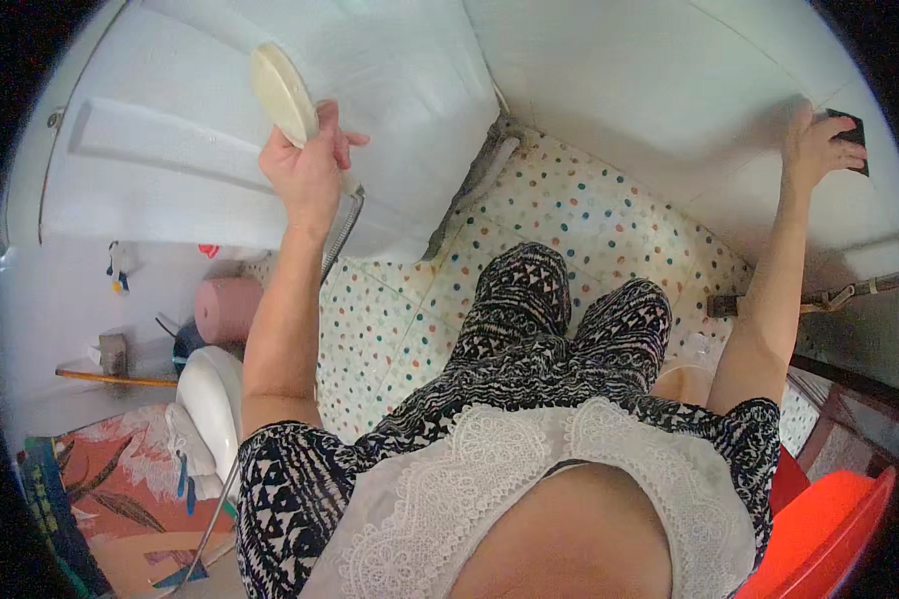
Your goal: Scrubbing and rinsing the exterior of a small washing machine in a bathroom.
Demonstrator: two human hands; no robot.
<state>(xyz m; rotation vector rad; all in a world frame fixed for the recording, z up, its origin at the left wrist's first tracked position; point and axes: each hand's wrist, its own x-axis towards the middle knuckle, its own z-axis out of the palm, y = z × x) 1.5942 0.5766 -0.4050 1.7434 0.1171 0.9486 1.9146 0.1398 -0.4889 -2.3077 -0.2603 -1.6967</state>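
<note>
My left hand (pixel 312 165) is closed round the handle of a cream shower head (pixel 282 94), held up in front of a large glossy white surface (pixel 400 110). A ribbed metal hose (pixel 344 236) hangs down from the handle. Out at the far right, my right hand (pixel 817 150) is against the pale wall (pixel 659 90). Its fingers lie over a flat black square pad (pixel 849 142), partly hidden under them; whether the pad is loose or fixed to the wall is hard to make out.
Below me is a speckled tile floor (pixel 370 329). A pink bin-like container (pixel 228 309) and a white rounded basin or seat (pixel 213 399) stand to the left. A red plastic tub (pixel 829 539) is close by at the lower right, below a dark metal bar (pixel 849 296) at the wall.
</note>
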